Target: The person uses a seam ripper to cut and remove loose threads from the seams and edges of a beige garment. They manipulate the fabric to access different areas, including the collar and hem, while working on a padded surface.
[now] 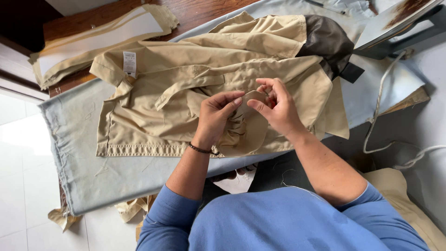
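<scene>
Khaki cotton shirt (186, 93), creased, its rounded flap (253, 123) pinched by left hand (214, 116) and right hand (278, 109) fingers.

The shirt (195, 97) lies spread on the padded board (83, 153), which runs across the view. Both hands meet over the shirt's near edge: the left hand (214, 116) left of the right hand (278, 108), a fold of the shirt pinched between them. Behind the shirt, to its left, a cloth piece (93, 42) lies on the wooden table (195, 11). Right of the shirt a cord (378, 111) hangs down off the board. Scraps (132, 207) lie below the board's near edge.
</scene>
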